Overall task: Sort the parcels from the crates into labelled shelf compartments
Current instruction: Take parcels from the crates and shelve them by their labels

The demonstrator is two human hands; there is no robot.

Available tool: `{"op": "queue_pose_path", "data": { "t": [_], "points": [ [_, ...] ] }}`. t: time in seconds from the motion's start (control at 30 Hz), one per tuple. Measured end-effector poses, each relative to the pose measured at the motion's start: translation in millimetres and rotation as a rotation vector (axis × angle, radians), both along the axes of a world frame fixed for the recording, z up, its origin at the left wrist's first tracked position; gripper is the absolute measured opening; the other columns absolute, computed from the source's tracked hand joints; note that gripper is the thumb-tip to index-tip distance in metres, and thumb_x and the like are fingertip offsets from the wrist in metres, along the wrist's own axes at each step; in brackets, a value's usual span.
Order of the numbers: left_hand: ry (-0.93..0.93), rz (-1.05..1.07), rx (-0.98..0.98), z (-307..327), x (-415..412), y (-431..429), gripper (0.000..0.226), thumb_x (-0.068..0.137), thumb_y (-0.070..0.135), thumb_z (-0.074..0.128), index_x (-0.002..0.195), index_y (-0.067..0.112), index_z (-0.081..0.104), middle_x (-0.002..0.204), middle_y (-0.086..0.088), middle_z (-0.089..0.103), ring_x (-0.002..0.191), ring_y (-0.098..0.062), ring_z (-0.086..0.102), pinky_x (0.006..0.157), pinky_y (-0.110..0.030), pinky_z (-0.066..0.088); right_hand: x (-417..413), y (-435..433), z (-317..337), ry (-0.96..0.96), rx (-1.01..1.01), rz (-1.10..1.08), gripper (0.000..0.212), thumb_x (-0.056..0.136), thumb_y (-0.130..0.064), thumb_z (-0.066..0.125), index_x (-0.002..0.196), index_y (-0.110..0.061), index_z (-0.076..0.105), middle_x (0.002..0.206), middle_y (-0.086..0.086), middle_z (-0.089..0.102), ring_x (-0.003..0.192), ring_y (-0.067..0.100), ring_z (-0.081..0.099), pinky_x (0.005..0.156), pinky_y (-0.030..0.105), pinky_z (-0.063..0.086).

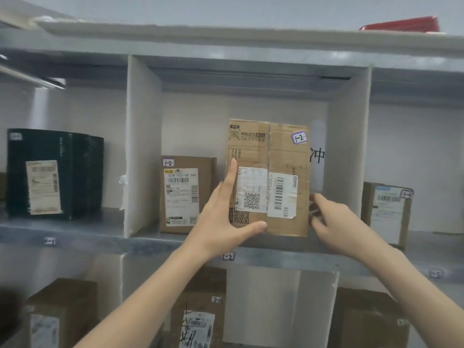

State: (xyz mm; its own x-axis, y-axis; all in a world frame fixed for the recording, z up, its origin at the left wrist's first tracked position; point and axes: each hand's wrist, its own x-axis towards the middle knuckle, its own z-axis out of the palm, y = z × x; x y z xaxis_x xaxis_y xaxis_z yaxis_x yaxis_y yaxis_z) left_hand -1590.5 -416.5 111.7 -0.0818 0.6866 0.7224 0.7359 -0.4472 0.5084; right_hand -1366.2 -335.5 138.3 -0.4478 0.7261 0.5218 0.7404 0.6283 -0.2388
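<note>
Head view, parcel: a tall brown cardboard parcel [268,177] with a handwritten "1-2" sticker stands upright at the front of the middle compartment [195,121] of a grey metal shelf [75,232]. Its barcode labels face out.
Head view, left hand: the left hand [223,217] is spread wide. The index finger lies straight up the parcel's left edge and the thumb stretches along its lower front, so it braces rather than clasps.
Head view, right hand: the right hand [334,222] curls its fingers round the parcel's right edge, holding it.
Head view, neighbours: a smaller brown cardboard box [185,194], also marked "1-2", stands just beside the parcel on its left. White divider panels [140,146] wall the compartment.
Head view, match: a small white label [228,256] on the shelf lip below reads "1-2", so the slot looks right.
Doing it well: probably slide the parcel straight back, upright and level, between the box and the right divider, with the sticker facing outward. Loosen the hands only once its base sits fully on the shelf.
</note>
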Motion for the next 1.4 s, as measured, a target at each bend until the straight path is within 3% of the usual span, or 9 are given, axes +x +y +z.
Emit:
{"op": "queue_pose_path", "data": {
  "t": [0.2, 0.33, 0.43, 0.57, 0.73, 0.87, 1.13, 1.3, 1.4],
  "points": [
    [-0.026, 0.062, -0.009, -8, 11, 51, 0.120, 0.073, 0.048, 0.079, 0.141, 0.061, -0.019, 0.153, 0.015, 0.032, 0.137, -0.005, 0.034, 0.107, -0.028, 0.023, 2, 47, 1, 0.098, 0.017, 0.107, 0.051, 0.098, -0.014, 0.045, 0.146, -0.018, 0.028, 0.122, 0.008, 0.060, 0.108, 0.027, 0.059, 0.095, 0.039, 0.046],
    [0.008, 0.069, -0.057, -15, 17, 79, 0.120, 0.075, 0.047, 0.078, 0.141, 0.060, -0.021, 0.157, 0.009, 0.026, 0.140, -0.010, 0.030, 0.115, -0.038, 0.025, 1, 69, -5, 0.161, -0.046, 0.192, 0.048, 0.096, -0.005, 0.039, 0.141, -0.019, 0.032, 0.105, -0.001, 0.059, 0.094, 0.018, 0.059, 0.079, 0.021, 0.042],
    [0.025, 0.060, -0.077, -20, 17, 94, 0.122, 0.076, 0.045, 0.079, 0.144, 0.055, -0.022, 0.159, 0.009, 0.020, 0.143, -0.009, 0.025, 0.116, -0.033, 0.020, -2, 85, -13, 0.188, -0.087, 0.221, 0.043, 0.096, -0.007, 0.039, 0.137, -0.020, 0.034, 0.118, 0.007, 0.063, 0.109, 0.028, 0.060, 0.086, 0.030, 0.046],
    [0.037, 0.074, -0.081, -25, 12, 107, 0.128, 0.072, 0.044, 0.082, 0.143, 0.055, -0.024, 0.161, 0.007, 0.015, 0.147, -0.012, 0.020, 0.120, -0.041, 0.020, -6, 96, -22, 0.220, -0.127, 0.264, 0.039, 0.100, -0.021, 0.045, 0.137, -0.022, 0.033, 0.127, 0.004, 0.060, 0.117, 0.024, 0.057, 0.088, 0.026, 0.043],
    [0.058, 0.134, -0.089, -28, 12, 109, 0.135, 0.069, 0.040, 0.086, 0.142, 0.054, -0.027, 0.160, 0.001, 0.011, 0.145, -0.010, 0.019, 0.115, -0.027, 0.017, -12, 103, -31, 0.247, -0.163, 0.266, 0.084, 0.096, -0.029, 0.055, 0.150, -0.037, -0.009, 0.129, 0.005, 0.059, 0.109, 0.024, 0.062, 0.095, 0.042, 0.050],
    [0.039, 0.164, -0.102, -30, 14, 109, 0.137, 0.068, 0.038, 0.087, 0.136, 0.061, -0.029, 0.158, -0.001, 0.007, 0.142, -0.019, 0.029, 0.110, -0.032, 0.029, -14, 104, -39, 0.210, -0.088, 0.232, 0.097, 0.095, -0.033, 0.056, 0.144, -0.041, -0.027, 0.125, 0.010, 0.061, 0.104, 0.026, 0.063, 0.092, 0.044, 0.051],
    [0.057, 0.147, -0.103, -30, 13, 111, 0.139, 0.067, 0.032, 0.088, 0.139, 0.055, -0.029, 0.158, 0.005, 0.009, 0.125, 0.012, 0.014, 0.104, -0.015, 0.016, -16, 102, -43, 0.223, -0.004, 0.231, 0.101, 0.093, -0.027, 0.060, 0.147, -0.034, -0.025, 0.119, 0.011, 0.065, 0.101, 0.028, 0.065, 0.088, 0.045, 0.053],
    [0.062, 0.180, -0.129, -23, 13, 109, 0.144, 0.064, 0.034, 0.090, 0.136, 0.057, -0.033, 0.153, -0.003, 0.017, 0.134, -0.012, 0.033, 0.102, -0.022, 0.026, -14, 100, -42, 0.213, 0.022, 0.231, 0.099, 0.092, -0.026, 0.061, 0.148, -0.033, -0.021, 0.123, 0.009, 0.064, 0.105, 0.027, 0.064, 0.090, 0.045, 0.052],
    [0.086, 0.175, -0.130, -22, 12, 107, 0.142, 0.065, 0.036, 0.089, 0.137, 0.057, -0.033, 0.154, -0.005, 0.017, 0.141, -0.020, 0.030, 0.107, -0.025, 0.024, -10, 98, -40, 0.230, 0.044, 0.251, 0.095, 0.091, -0.024, 0.063, 0.149, -0.034, -0.012, 0.132, 0.004, 0.058, 0.113, 0.026, 0.060, 0.094, 0.045, 0.050]
  ]
}}
